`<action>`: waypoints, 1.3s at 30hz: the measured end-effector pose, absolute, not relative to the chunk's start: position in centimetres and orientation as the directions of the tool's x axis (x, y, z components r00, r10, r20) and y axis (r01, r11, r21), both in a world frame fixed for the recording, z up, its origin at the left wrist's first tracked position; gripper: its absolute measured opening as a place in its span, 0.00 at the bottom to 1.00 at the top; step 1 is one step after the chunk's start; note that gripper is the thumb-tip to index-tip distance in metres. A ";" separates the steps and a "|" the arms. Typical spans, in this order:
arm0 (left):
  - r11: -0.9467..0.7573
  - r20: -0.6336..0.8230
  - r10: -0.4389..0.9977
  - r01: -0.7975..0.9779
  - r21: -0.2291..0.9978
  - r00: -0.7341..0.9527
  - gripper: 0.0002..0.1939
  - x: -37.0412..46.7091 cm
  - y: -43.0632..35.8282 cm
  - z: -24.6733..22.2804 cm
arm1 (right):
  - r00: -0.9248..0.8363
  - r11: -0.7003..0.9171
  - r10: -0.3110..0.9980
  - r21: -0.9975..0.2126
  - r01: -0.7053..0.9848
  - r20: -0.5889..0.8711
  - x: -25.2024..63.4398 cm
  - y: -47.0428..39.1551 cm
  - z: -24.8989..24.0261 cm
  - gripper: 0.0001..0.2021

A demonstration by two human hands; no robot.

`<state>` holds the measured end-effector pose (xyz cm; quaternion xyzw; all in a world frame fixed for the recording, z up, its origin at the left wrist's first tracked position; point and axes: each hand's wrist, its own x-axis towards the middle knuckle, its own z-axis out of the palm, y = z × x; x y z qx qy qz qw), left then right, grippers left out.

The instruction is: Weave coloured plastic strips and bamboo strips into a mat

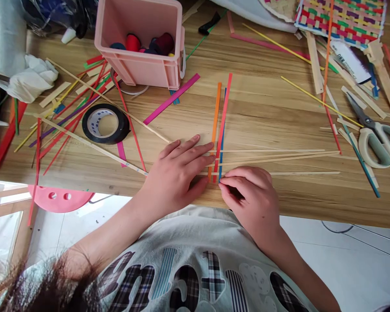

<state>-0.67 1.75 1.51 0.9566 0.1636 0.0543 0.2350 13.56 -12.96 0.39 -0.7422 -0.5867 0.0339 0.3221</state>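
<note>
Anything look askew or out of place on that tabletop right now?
Yes, slightly: at the left, a red strip dangles past the near edge of the table, so it could get knocked off. Beside it, a tangle of colored strips lies in all directions. I see no obvious spill or damage.

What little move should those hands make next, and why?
Perhaps the right hand should straighten the blue strip: it seems to pinch that strip's near end, and the strip slants across the red strip. The left hand lies flat over the pale strips.
</note>
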 end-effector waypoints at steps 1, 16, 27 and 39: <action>-0.835 0.027 0.340 0.288 0.469 0.940 0.19 -0.7 1.7 1.5 | 0.307 -0.102 0.895 -0.521 0.848 0.323 13.6 -13.0 0.4 0.07; -0.845 0.059 0.335 0.272 0.460 0.940 0.19 -0.8 1.7 1.2 | 0.317 -0.073 0.872 -0.542 0.837 0.373 13.6 -13.4 0.5 0.06; -0.929 0.454 0.311 0.166 0.331 0.835 0.17 -2.2 -0.2 1.4 | 0.392 -0.253 0.830 -0.358 0.899 0.398 17.1 -17.9 0.3 0.11; -0.995 0.490 0.098 0.077 0.063 0.866 0.18 -1.8 -3.9 -0.8 | 0.311 -0.230 0.847 -0.231 0.945 0.430 16.9 -17.8 -0.6 0.14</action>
